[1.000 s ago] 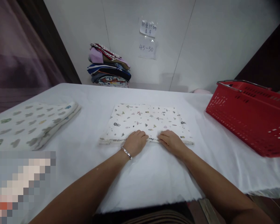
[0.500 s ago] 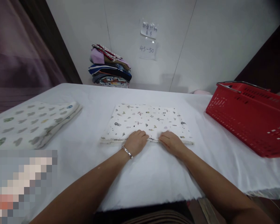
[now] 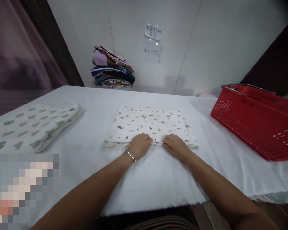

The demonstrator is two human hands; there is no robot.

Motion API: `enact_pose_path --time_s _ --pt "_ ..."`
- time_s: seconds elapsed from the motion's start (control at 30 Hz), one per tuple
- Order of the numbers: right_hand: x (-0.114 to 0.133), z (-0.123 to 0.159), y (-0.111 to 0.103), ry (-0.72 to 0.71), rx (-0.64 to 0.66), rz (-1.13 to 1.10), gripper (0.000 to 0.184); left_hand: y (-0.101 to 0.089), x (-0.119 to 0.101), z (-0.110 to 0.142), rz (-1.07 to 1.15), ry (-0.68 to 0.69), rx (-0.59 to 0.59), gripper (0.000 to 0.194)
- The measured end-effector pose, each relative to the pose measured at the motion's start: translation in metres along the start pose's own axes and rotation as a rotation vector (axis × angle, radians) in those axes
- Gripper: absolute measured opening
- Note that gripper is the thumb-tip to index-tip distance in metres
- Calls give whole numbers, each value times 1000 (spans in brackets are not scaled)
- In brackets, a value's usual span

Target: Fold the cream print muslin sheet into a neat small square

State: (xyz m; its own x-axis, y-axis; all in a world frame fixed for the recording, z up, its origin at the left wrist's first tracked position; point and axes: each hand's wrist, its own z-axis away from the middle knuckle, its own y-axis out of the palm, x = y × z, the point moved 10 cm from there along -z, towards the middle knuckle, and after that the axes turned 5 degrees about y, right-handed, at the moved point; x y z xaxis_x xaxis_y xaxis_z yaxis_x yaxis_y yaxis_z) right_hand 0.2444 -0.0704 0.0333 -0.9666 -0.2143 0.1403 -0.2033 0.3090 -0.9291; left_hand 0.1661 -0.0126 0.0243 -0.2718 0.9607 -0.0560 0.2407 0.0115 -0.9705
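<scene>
A folded white cloth (image 3: 148,123) printed with small plants and animals lies flat in the middle of the table. Its stacked layers show along the near edge. My left hand (image 3: 139,146), with a silver bracelet at the wrist, grips that edge left of centre, fingers curled together on top. Just to the right, my right hand (image 3: 176,146) holds the same edge in a like way. A short stretch of the edge shows between the two hands. My thumbs are mostly hidden.
A second folded cloth (image 3: 36,126) with grey and green shapes rests at the left. On the right stands a red plastic basket (image 3: 254,124) with metal handles. Behind the white-covered table (image 3: 153,188) is a pile of folded fabrics (image 3: 113,68). Paper signs (image 3: 152,51) hang on the wall.
Both hands stay in place on the near edge of the cloth. Only a very slight shift of the view shows.
</scene>
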Motion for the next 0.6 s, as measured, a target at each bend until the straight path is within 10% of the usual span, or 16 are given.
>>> enact_pose_path --time_s 0.6 --pt "-2 2 8 -57 -78 127 20 -3 0 4 13 8 -40 18"
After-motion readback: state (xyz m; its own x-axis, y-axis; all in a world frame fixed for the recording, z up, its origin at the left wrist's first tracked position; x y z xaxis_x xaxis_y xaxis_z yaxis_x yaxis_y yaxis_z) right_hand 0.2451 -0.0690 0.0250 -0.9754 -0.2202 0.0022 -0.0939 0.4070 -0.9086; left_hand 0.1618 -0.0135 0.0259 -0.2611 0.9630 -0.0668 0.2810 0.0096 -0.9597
